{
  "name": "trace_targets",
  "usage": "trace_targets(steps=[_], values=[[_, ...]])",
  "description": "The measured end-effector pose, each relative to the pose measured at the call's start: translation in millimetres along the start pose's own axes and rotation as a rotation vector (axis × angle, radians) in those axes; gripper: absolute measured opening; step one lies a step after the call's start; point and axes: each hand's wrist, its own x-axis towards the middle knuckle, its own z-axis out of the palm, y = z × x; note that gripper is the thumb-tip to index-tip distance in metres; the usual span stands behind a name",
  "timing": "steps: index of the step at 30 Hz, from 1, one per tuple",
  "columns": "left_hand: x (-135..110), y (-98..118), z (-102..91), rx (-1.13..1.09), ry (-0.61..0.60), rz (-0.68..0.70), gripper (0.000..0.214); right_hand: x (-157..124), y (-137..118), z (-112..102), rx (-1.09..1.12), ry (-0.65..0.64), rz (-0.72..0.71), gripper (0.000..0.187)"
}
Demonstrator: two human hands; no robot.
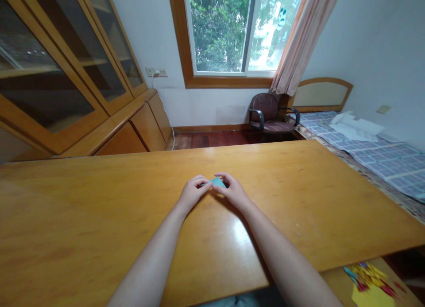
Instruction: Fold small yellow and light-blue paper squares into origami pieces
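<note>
A small piece of teal paper [218,181], apparently folded, is held between my two hands just above the middle of the wooden table [99,218]. My left hand [195,191] pinches its left edge between thumb and fingers. On the other side, my right hand [232,191] grips the right edge, thumb at the near side and fingers curled behind. The thumbs nearly meet at the paper's near edge. Parts of the paper are covered by the fingers.
At lower right, a lower surface holds yellow paper [372,296] and a pile of colourful folded pieces [370,276]. Beyond the table are an office chair [269,114], a bed [381,152] with white sheets [357,126], and a glass-fronted cabinet [96,121] with a white cord [164,105] nearby.
</note>
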Motion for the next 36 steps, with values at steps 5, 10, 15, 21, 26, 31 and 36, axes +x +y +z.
trace_targets(steps=[5,10,15,21,26,31,36], values=[[0.0,-1.4,-0.2,0.003,-0.021,-0.012,0.024,1.4,4.9,0.0,-0.043,0.014,-0.003,0.041],[0.3,-1.1,-1.1,0.006,-0.018,-0.043,0.026,3.1,9.9,0.3,-0.023,0.040,-0.002,0.037],[0.6,-1.7,-2.8,-0.031,0.033,-0.075,0.027,2.9,5.0,0.0,0.095,0.047,0.023,0.036],[0.6,-2.7,-4.7,-0.108,0.105,-0.129,0.030,5.9,4.7,-1.0,0.247,0.137,0.052,0.043],[0.7,-1.9,-4.4,-0.158,0.126,-0.168,0.031,7.8,7.8,-3.3,0.305,0.178,0.071,0.047],[0.4,-1.9,-4.0,-0.188,0.117,-0.185,0.033,7.2,7.4,-4.9,0.326,0.215,0.062,0.047],[0.3,-3.3,-3.2,-0.202,0.104,-0.176,0.032,8.0,9.8,-4.5,0.316,0.242,0.057,0.048]])
